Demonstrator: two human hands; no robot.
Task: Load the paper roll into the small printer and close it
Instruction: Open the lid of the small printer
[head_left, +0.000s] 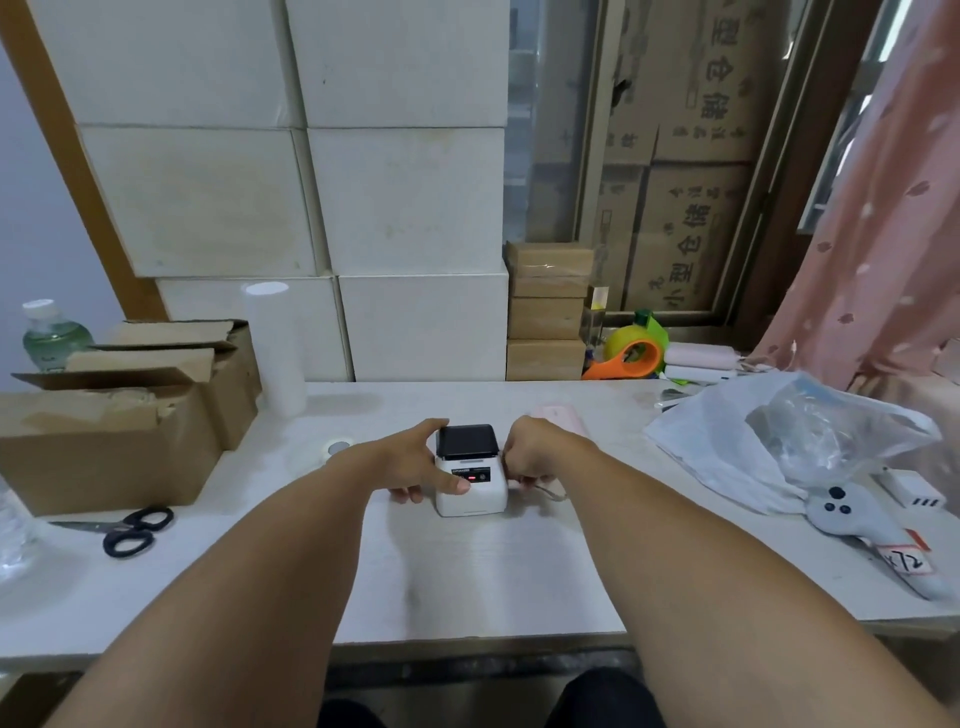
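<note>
Small printer (471, 478) sits mid-table, dark lid (467, 441) at its 12 o'clock end, gripped between left hand (415, 462) at 9 with thumb across the front panel and right hand (524, 457) at 3, fingers curled; paper roll not visible.

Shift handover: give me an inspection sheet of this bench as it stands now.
Surface: white tabletop, bare in front of the printer.
Job's things: small white printer with dark lid at centre; the lid looks down; paper roll not seen.
Clutter: black-handled scissors, open brown cardboard boxes, clear plastic bag, orange tape dispenser, green-tinted water bottle.
Grippers: left hand holds the printer's left side, thumb on its front; right hand against its right side, fingers hidden.
Cables: thin grey cord beside the printer.
Surroundings: stacked white cartons, pink curtain.
</note>
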